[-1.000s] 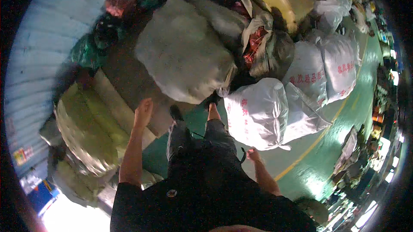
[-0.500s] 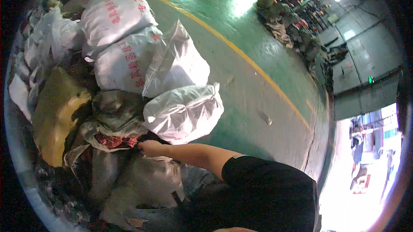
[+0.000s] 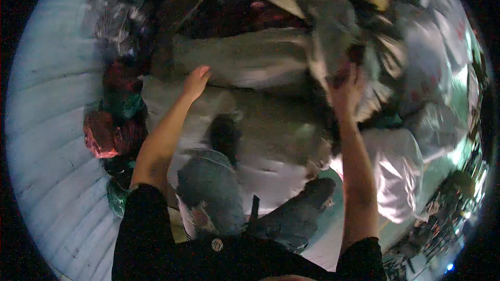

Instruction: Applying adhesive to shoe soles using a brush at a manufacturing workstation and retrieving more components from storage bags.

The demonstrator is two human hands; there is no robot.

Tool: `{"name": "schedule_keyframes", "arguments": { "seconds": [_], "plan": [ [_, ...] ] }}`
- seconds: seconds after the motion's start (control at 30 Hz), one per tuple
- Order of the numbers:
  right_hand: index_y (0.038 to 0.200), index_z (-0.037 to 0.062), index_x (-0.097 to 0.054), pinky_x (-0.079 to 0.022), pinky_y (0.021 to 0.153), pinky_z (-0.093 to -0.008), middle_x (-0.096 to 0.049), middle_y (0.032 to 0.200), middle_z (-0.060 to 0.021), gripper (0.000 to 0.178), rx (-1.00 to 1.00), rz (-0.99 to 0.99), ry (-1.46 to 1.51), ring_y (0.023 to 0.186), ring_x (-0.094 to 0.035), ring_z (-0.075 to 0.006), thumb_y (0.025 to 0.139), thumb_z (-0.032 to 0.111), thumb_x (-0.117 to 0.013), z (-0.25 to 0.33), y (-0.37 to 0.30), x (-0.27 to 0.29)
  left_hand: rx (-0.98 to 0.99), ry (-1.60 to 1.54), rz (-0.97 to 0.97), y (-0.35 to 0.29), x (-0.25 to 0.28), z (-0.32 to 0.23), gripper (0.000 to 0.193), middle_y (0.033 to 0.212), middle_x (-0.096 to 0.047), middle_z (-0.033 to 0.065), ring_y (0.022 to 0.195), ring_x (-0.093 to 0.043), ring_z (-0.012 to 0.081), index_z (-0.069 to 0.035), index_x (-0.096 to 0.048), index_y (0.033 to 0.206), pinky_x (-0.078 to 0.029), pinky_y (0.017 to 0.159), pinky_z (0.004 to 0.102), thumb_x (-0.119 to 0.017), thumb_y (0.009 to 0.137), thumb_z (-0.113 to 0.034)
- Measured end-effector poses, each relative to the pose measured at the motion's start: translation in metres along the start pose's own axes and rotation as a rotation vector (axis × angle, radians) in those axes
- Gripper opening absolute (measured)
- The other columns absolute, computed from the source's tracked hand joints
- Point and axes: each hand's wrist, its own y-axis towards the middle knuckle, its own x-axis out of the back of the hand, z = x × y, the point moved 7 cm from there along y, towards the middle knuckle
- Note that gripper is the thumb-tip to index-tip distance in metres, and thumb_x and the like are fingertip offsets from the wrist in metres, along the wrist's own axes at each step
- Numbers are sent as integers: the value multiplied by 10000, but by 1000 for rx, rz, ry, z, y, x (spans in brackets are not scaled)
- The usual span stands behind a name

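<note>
The bulky grey-beige woven sack (image 3: pixel 245 56) lies ahead of us, best gripped evenly on both sides, our left hand (image 3: pixel 196 84) half-curled and apparently empty, our right hand (image 3: pixel 348 89) blurred by its right edge, any hold unclear.

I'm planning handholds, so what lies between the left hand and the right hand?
In the head view, greyish sacks lie between the left hand and right hand.

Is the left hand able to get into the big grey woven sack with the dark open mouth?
Probably yes: the left hand is by the near side of the sack, and nothing seems to block its way over to the open mouth, though the picture is blurry.
</note>
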Motion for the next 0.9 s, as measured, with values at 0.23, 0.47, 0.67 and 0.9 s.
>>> {"name": "schedule_keyframes", "arguments": {
  "seconds": [0.23,0.47,0.67,0.9],
  "plan": [
    [1669,-73,-279,-253,1303,-579,-324,1715,-296,1308,-367,391,-396,1574,-317,-497,788,713,-842,-4,49,-86,-58,63,-61,221,-47,33,595,1401,-721,167,1290,-681,320,-11,-608,1445,-521,1102,429,-772,997,-366],
    [1705,-62,-194,-242,1319,-553,-303,1722,-324,1349,-282,295,-442,1609,-283,-465,812,738,-813,-91,72,-134,-8,-1342,455,436,-140,-6,1149,1796,-175,202,1556,-422,425,-141,-19,1755,-464,1205,600,-833,949,-46],
    [1704,-93,-99,-194,1328,-590,-215,1757,-329,1386,-135,273,-317,1615,-225,-516,846,769,-763,-78,77,-162,-568,-1337,740,477,-69,-16,703,1611,-337,96,1551,-416,358,-168,-425,1538,-403,1251,620,-833,967,-121],
    [1701,-104,-82,-140,1333,-610,-177,1758,-345,1405,-239,421,-479,1622,-190,-520,844,784,-753,-101,61,-142,-655,-110,44,272,-37,-67,972,1662,-500,132,1546,-478,332,-86,-460,1599,-412,1273,412,-896,736,18]
  ]
}}
